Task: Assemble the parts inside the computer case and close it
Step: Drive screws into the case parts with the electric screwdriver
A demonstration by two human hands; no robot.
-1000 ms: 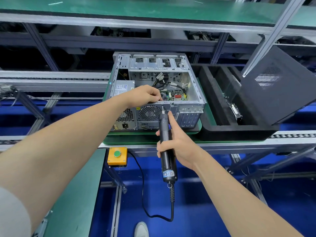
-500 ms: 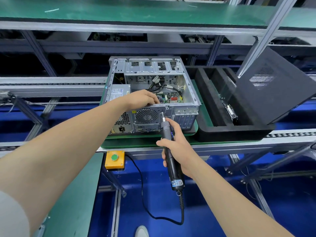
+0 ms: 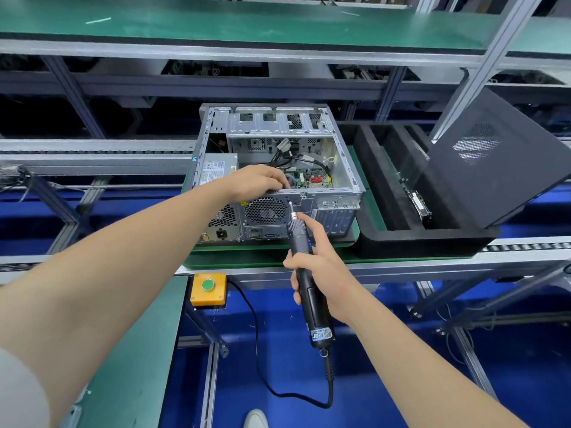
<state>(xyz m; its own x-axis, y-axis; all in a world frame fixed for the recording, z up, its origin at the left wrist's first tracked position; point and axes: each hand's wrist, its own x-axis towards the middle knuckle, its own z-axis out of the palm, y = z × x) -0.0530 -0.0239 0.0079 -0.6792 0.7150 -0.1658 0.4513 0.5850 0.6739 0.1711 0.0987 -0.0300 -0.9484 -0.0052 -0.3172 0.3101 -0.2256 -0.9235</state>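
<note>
An open silver computer case (image 3: 346, 168) lies on its side on a green pad, its rear panel with fan grille (image 3: 265, 211) facing me. Inside I see a power supply (image 3: 216, 169), cables and a green board (image 3: 312, 179). My left hand (image 3: 259, 180) rests over the case's near top edge with its fingers curled down on the rim by the fan. My right hand (image 3: 318, 267) grips a black electric screwdriver (image 3: 304, 273), whose bit touches the rear panel just right of the fan grille. The dark side panel (image 3: 494, 162) leans at the right.
A black foam tray (image 3: 401, 239) stands right of the case, with the side panel propped in it and a metal part (image 3: 417, 205) in one slot. A yellow box with a green button (image 3: 208, 288) sits at the bench's front. The screwdriver's cable (image 3: 278, 381) hangs below. Green shelf above.
The screwdriver has tilted, its tail swinging to the right and down, while the bit stays at the rear panel by the fan. My left hand stays on the case rim.
</note>
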